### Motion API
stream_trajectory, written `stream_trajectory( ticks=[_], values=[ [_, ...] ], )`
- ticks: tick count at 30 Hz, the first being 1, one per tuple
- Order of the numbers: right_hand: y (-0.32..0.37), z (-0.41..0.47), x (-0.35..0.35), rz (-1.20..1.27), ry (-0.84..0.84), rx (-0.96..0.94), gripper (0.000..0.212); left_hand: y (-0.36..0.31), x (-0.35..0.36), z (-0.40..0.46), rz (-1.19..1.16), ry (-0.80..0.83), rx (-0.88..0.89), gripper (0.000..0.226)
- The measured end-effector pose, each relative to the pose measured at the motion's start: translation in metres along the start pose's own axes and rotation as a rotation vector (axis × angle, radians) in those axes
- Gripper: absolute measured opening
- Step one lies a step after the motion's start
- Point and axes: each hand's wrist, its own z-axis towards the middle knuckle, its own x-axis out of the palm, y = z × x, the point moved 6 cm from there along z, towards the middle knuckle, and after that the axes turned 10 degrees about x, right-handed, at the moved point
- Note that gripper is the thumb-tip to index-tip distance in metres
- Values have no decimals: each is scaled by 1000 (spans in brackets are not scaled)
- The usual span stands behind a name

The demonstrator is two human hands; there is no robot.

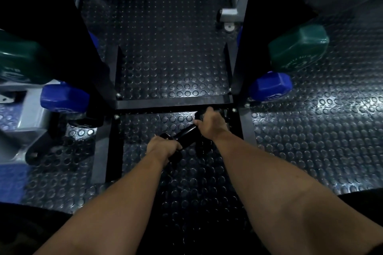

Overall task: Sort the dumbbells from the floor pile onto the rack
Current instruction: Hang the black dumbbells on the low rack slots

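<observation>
Black dumbbell [185, 135] in both hands

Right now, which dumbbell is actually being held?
The black dumbbell low in the middle: the left hand and right hand both grip it. The blue and green ones sit untouched at the sides.

Place: gym, weights area, dimly lit.
Floor: black rubber floor [170, 33] with raised round studs, the usual gym covering.
Rack: black steel rack [174, 102] with uprights either side and a bolted cross-bar low down.
Weights: green dumbbells [298, 47] and blue dumbbells [270, 87] with hexagonal heads stick out at both sides of the rack; printed markings on the ends unreadable.
Other kit: grey machine frame [230, 13] with a foot at the back; grey base at left.
</observation>
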Motion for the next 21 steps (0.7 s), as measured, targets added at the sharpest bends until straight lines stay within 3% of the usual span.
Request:
stream_trajectory(
  ticks=[3,8,17,21],
  values=[
    [-10,-7,-1,28,13,67,35,-1,-1,-1,32,-30,22,45],
    [-25,-10,-10,-6,41,202,50,-3,6,0,70,-39,34,43],
    [-78,-43,-72,218,-146,272,44,-67,27,-44,81,-47,255,47],
    [-113,-66,-101,326,-226,322,44,-99,44,-75,-42,-19,331,52]
  ],
)
